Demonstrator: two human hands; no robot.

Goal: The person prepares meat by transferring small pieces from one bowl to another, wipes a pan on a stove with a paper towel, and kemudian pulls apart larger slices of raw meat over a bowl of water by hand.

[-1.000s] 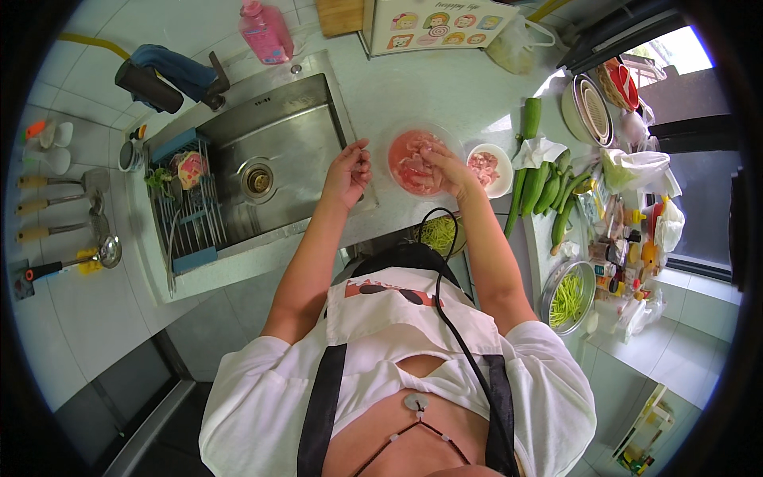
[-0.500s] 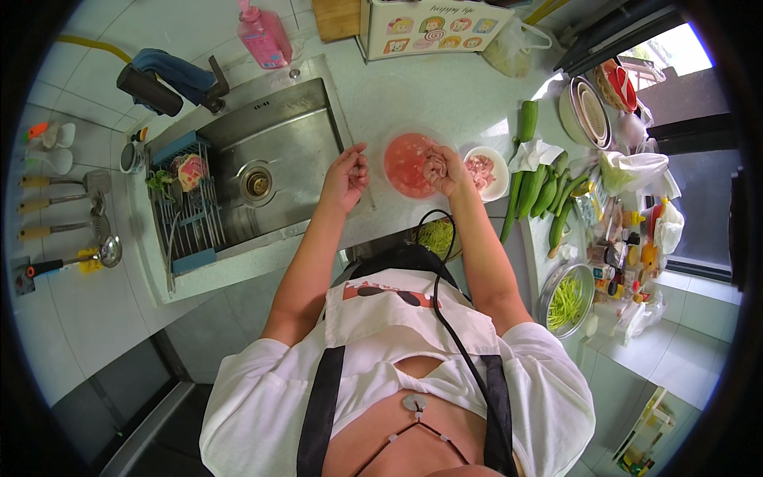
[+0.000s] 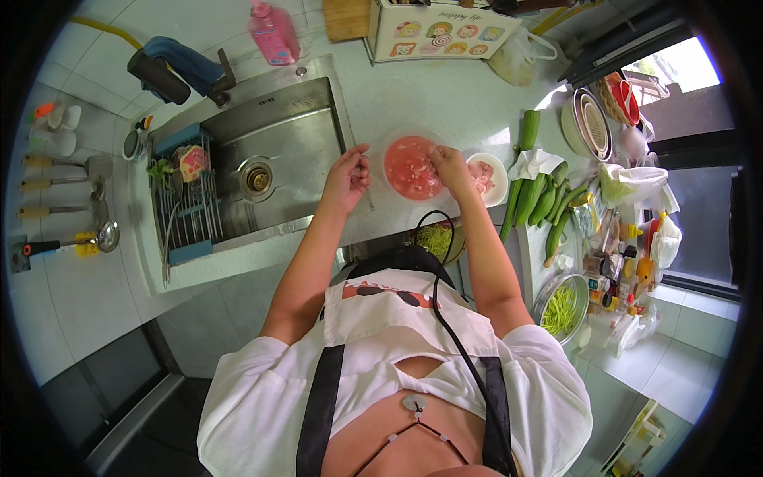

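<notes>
A clear round bowl point(image 3: 412, 189) stands on the counter, filled with reddish water in which small pale bits of meat lie. At the bowl's right side my right hand point(image 3: 451, 168) is closed, palm down, its fingertips pinched together at the water; whatever they hold is hidden. Beside that hand sits a white bowl point(image 3: 498, 189) with pieces of pink raw meat point(image 3: 482, 173) in it. My left hand point(image 3: 348, 176) hovers between the sink and the clear bowl, fingers loosely curled and apart, with nothing visible in them.
To the left is a steel sink point(image 3: 286, 127) holding a blue-grey drain rack point(image 3: 191, 250). Green gourds point(image 3: 528, 199) and a bowl of cut green stalks point(image 3: 560, 310) lie to the right. A pink bottle point(image 3: 274, 36) and a patterned box point(image 3: 441, 32) line the back. A black cable point(image 3: 455, 318) hangs before me.
My right hand has turned over from palm up to palm down, fingertips lowering to the bowl's right side. My left hand has hardly moved. The view has shifted slightly.
</notes>
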